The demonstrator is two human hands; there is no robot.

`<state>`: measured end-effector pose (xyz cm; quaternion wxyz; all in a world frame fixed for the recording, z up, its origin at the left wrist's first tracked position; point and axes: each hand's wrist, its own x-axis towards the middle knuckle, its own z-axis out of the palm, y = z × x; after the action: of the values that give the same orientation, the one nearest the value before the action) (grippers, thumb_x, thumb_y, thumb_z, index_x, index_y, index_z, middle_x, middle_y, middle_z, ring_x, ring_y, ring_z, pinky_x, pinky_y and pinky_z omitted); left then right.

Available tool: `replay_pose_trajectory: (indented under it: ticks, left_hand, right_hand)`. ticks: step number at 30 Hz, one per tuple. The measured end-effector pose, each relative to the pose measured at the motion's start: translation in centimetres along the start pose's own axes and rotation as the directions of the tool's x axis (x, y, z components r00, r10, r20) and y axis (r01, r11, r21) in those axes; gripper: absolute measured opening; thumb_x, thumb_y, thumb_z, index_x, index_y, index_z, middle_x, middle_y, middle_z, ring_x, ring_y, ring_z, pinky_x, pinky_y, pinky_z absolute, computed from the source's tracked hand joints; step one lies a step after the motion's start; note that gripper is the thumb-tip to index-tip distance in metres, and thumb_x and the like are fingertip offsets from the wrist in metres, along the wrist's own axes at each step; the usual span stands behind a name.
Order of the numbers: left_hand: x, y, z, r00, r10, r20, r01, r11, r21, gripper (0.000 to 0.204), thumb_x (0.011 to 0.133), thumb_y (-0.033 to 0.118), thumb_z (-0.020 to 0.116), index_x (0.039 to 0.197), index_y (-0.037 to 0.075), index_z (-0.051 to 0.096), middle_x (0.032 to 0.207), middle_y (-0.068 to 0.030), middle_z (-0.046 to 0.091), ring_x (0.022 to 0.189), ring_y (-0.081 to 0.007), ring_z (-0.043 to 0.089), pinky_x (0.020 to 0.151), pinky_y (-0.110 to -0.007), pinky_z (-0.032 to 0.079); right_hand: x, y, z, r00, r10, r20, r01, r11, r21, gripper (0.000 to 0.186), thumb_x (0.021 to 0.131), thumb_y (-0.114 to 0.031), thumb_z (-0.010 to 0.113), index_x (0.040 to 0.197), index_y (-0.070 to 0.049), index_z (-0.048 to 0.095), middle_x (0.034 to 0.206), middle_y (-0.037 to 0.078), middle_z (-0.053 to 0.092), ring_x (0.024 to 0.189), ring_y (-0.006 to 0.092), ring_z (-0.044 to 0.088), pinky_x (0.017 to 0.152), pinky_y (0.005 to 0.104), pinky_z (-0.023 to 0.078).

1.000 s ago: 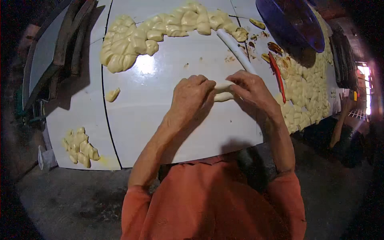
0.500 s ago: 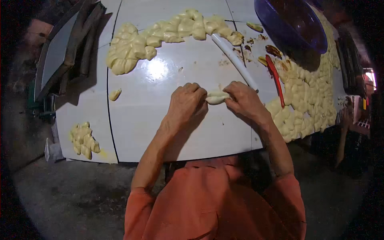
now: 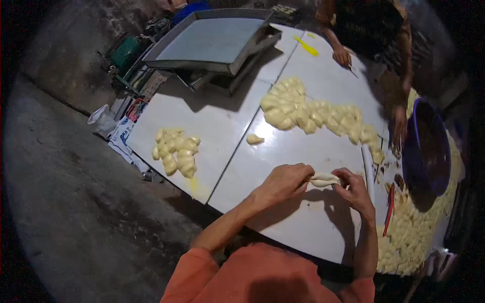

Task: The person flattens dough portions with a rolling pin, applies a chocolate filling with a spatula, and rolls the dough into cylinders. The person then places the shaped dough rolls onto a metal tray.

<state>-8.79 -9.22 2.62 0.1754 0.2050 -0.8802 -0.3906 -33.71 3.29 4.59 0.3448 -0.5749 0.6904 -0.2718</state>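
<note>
A pale, folded piece of dough (image 3: 324, 180) is stretched lengthwise between my hands, over the white table (image 3: 217, 126). My left hand (image 3: 290, 181) is closed on its left end. My right hand (image 3: 355, 191) pinches the opposite end between thumb and fingers. Shadows of both hands fall on the tabletop below. Beyond them, a curved band of dough pieces (image 3: 313, 113) lies across the table. One loose dough piece (image 3: 255, 139) rests left of it, and a small dough cluster (image 3: 177, 149) sits near the left edge.
A white rod (image 3: 368, 169) lies right of my right hand, near a long red object (image 3: 389, 209). A purple basin (image 3: 416, 136) stands at right, above many dough pieces (image 3: 404, 247). Stacked trays (image 3: 187, 64) and a yellow utensil (image 3: 307, 47) lie far off. A co-worker's hand (image 3: 342, 56) is across the table.
The view has swung left, bringing the trays, the floor and a co-worker into sight. Both hands still hold the dough, and it appears raised from the tabletop.
</note>
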Motion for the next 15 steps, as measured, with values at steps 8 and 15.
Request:
replay_pose_trajectory:
  ticks: [8, 15]
  left_hand:
    - [-0.2, -7.2, -20.0, 0.970, 0.048, -0.240, -0.005, 0.985, 0.174, 0.029, 0.092, 0.015, 0.071, 0.119, 0.007, 0.067, 0.105, -0.0142, 0.071, 0.096, -0.0302, 0.073, 0.085, -0.042, 0.058]
    - [3.1, -14.1, -34.6, 0.920, -0.017, -0.391, 0.131, 0.955, 0.267, 0.031, 0.094, 0.021, 0.069, 0.120, 0.003, 0.071, 0.106, -0.0190, 0.076, 0.092, -0.0354, 0.075, 0.083, -0.043, 0.059]
  right_hand:
    - [17.2, -15.4, 3.9, 0.983, -0.167, -0.071, 0.159, 0.981, -0.112, 0.034, 0.086, -0.013, 0.072, 0.119, -0.003, 0.071, 0.091, 0.014, 0.074, 0.079, 0.0223, 0.070, 0.075, 0.0365, 0.056]
    - [36.6, -24.7, 5.4, 0.875, -0.480, -0.070, 0.456, 0.863, -0.219, 0.028, 0.088, -0.010, 0.067, 0.114, 0.000, 0.071, 0.102, 0.018, 0.075, 0.092, 0.0330, 0.073, 0.084, 0.0421, 0.057]
